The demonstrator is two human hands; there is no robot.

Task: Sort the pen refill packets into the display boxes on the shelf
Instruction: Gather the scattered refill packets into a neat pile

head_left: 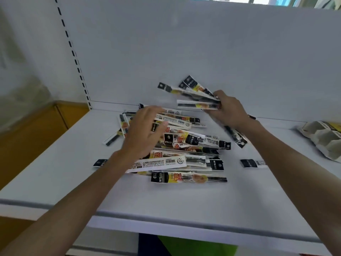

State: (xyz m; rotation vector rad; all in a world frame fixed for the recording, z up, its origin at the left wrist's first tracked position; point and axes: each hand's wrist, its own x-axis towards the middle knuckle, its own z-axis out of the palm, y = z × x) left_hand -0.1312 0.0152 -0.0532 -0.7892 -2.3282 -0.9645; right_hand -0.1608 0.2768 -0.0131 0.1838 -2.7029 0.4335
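1. While our right hand (229, 110) grips a fan of packets (197, 97) above the shelf (64, 182), likely batching them up, the pile (191, 145) sits mid-shelf.
2. Our left hand (145, 132), fingers spread and empty, hovers over it, going for more, we reckon.
3. The box (323, 139) is far right.

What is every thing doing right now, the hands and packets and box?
Left hand: open, spread over the pile.
Right hand: grips the held packets.
Held packets: fanned out, raised above the shelf.
Pile: jumbled, unsorted on the shelf.
Display box: lying at right, visible compartments look empty.
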